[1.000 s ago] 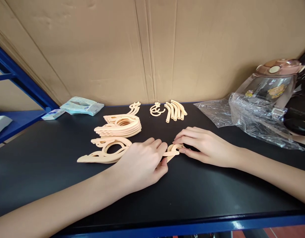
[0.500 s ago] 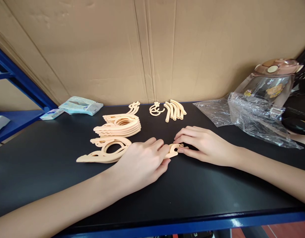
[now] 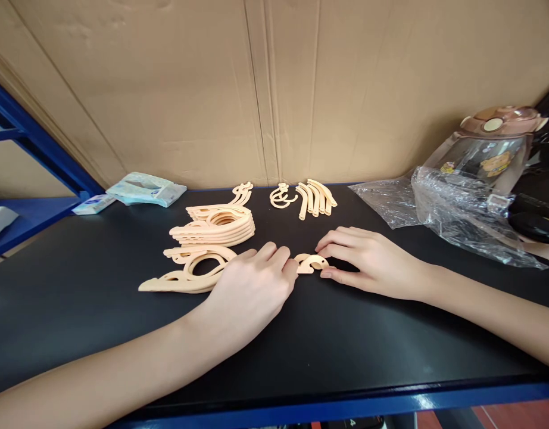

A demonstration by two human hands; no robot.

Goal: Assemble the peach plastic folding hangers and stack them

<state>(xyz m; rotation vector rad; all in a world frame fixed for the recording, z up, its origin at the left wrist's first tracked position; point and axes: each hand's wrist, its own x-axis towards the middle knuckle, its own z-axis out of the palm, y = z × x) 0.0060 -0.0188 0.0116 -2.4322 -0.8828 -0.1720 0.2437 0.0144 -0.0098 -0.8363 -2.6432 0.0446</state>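
Between my hands is a small curved cream plastic hanger part (image 3: 306, 268) with holes, low over the black tabletop. My left hand (image 3: 256, 277) has its fingers curled at the part's left end, where they hide some of it. My right hand (image 3: 364, 259) pinches the right end between thumb and fingers. Just left of my left hand lie cream folding hangers (image 3: 180, 286) with round openings, partly covered by that hand. Behind them sits a neat stack of matching hangers (image 3: 221, 235).
Along the back lie hook pieces (image 3: 281, 196), curved arm pieces (image 3: 317, 199) and more small hooks (image 3: 243, 193). Tissue packs (image 3: 144, 189) are at back left. Clear plastic wrap (image 3: 462, 208) and a drinking bottle (image 3: 484, 149) stand at right, before a cardboard wall (image 3: 189, 89).
My left hand has shifted slightly left and its fingers have drawn back, so more of the small hanger part shows. The part has turned a little. My right hand has barely moved.
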